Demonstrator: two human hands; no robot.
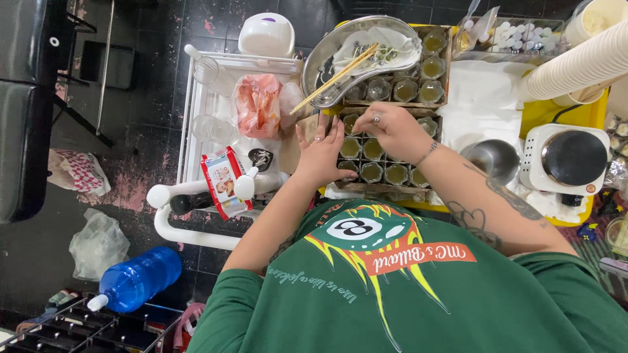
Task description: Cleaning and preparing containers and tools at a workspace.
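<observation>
A person in a green printed T-shirt (418, 287) leans over a crowded work surface, both hands at a cardboard tray (383, 186) of small clear cups (373, 149) filled with a yellowish-green liquid. The left hand (320, 157) lies flat with fingers spread on the tray's near-left corner, gripping nothing, apparently steadying the tray. The right hand (392, 131), ringed and braceleted, hovers over the middle cups with fingertips pinched together; whether anything small sits between them cannot be told from this angle. The cups stand in tight rows, which keeps them upright and within easy reach.

Just beyond, a second tray of filled cups (425, 65) carries an oval metal dish (320, 72) with wooden chopsticks (333, 78) resting across it, close at hand above the hands. To the person's left stands a white cart (196, 131) holding a pink plastic bag (258, 104) and a red-and-white packet (224, 180). To the right are a metal bowl (494, 160), a small white electric hotplate (566, 160) and a stack of paper cups (575, 65) lying on its side. A blue water bottle (137, 278) lies on the dark floor.
</observation>
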